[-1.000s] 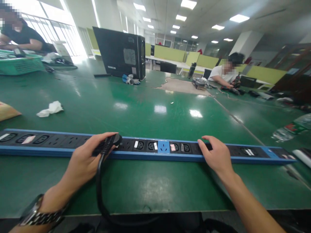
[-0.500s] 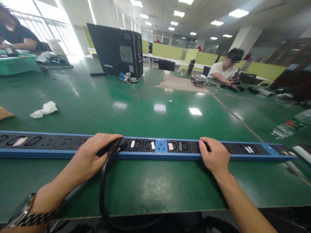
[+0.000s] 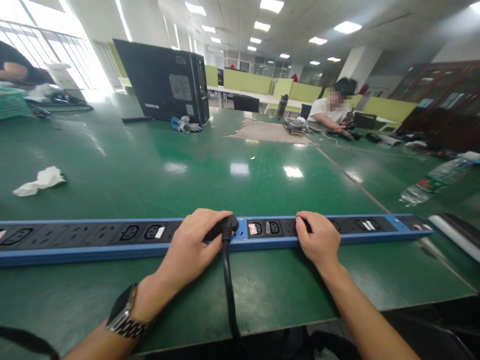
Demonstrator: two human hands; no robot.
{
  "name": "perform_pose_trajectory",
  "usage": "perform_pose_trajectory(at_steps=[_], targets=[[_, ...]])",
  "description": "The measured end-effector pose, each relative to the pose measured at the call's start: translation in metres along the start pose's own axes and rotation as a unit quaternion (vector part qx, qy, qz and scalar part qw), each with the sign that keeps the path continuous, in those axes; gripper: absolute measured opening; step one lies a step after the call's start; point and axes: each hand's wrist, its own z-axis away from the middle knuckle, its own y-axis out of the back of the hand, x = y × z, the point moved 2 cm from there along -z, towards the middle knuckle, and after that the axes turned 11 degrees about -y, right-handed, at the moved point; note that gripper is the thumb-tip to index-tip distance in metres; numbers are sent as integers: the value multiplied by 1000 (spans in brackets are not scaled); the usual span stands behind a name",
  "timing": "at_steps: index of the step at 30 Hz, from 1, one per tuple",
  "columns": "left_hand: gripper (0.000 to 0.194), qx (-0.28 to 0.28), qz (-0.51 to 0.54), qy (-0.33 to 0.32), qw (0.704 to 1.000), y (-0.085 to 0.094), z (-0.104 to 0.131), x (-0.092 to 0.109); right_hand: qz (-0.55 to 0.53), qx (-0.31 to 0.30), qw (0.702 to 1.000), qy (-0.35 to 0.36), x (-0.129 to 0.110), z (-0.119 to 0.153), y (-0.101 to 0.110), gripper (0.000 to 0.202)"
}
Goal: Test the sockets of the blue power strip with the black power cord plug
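Observation:
A long blue and black power strip [image 3: 210,245] lies across the green table, with rows of sockets and small white and red labels. My left hand [image 3: 193,245] is closed around a black plug [image 3: 233,226] at the middle of the strip, just left of a blue socket; its thick black cable [image 3: 229,285] hangs down over the table's near edge. Further right, my right hand [image 3: 318,237] rests on the strip with fingers curled round it, its thumb and forefinger over the black face.
Crumpled white tissue [image 3: 40,181] lies at the left. A black computer case [image 3: 165,82] and gloves [image 3: 185,125] stand behind. At the right are a plastic bottle [image 3: 435,181] and a dark object with a white edge [image 3: 455,232]. A person [image 3: 332,110] sits across the table.
My left hand has moved right along the strip with the plug, from the left of the white-labelled sockets to beside the blue socket. The view has shifted slightly right. My right hand stays on the strip.

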Motion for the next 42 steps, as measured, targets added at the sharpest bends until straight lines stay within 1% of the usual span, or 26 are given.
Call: perform_pose_trajectory(at_steps=[2,4,11,15,18,22,28,36,40,42], targets=[[27,-8,-2,9,1000,-11,-5,2,-1,-2,1000,-1,0,0,0,22],[28,-12,-5,16,1000,-14,-5,3,-1,1,1000,-5,0,0,0,22],[30,-44,-13,19,999,-11,-7,6,-3,-2,1000,-10,-1,0,0,23],[33,-75,5,22,997,-8,-14,3,-6,0,1000,-12,-1,0,0,22],[31,-87,19,39,995,-4,-18,-2,-5,-2,1000,-16,-2,0,0,22],[30,-79,25,50,995,-1,-17,-6,-5,-2,1000,-20,-3,-1,0,21],[32,-61,14,56,996,-4,-15,-3,-6,-1,1000,-23,-3,-1,0,21],[33,-62,10,36,997,-11,-11,-1,-7,3,1000,-25,-3,-1,0,19],[31,-59,-11,42,997,-7,-10,1,-6,-2,1000,-28,-2,-1,1,20],[30,-66,-17,43,997,-5,-11,2,-6,-5,1000,-27,-3,-1,1,21]])
